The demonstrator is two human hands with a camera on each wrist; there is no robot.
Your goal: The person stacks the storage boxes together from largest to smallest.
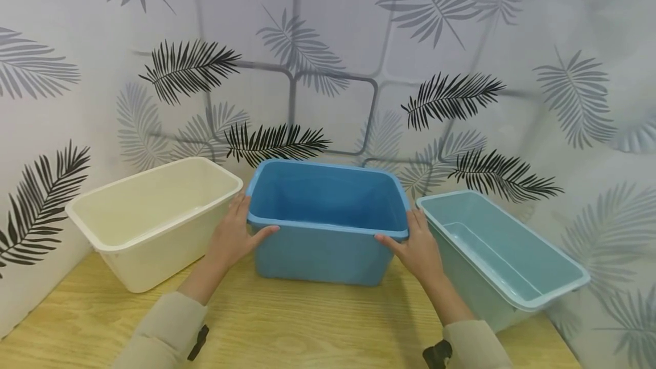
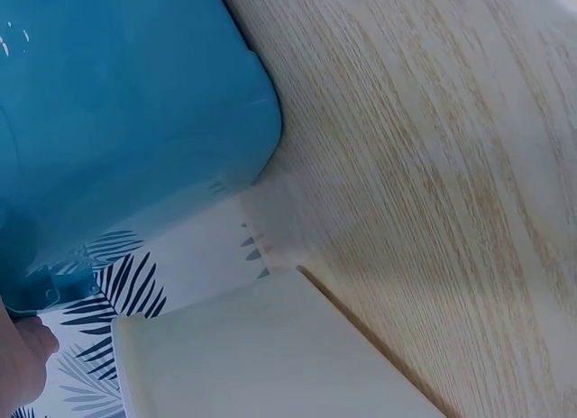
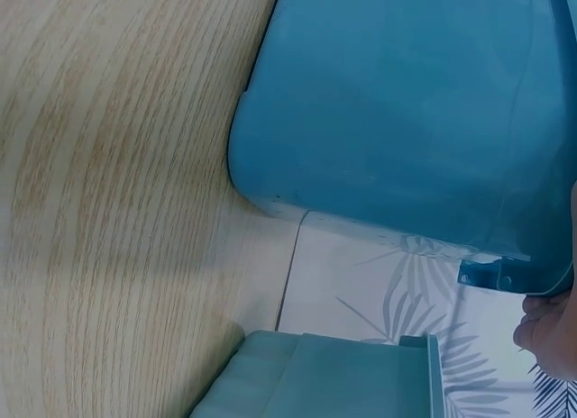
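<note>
A deep blue plastic storage bin (image 1: pixel 320 255) stands upright in the middle of the wooden table (image 1: pixel 307 323), its open top showing a bare inside. My left hand (image 1: pixel 233 238) grips its rim at the left end, thumb over the front edge. At the right end my right hand (image 1: pixel 420 246) holds the rim in the same way. Both wrist views show the blue wall of the bin (image 2: pixel 135 103) close up, with curled fingertips (image 3: pixel 545 323) under the rim in the right one. Most of each hand lies outside its own wrist view.
To the left stands a cream bin (image 1: pixel 159 249), angled, near my left forearm. A pale green bin (image 1: pixel 461 272) sits at the right, also angled, beside my right forearm. Behind all three rises a wall (image 1: pixel 338 33) with a leaf pattern.
</note>
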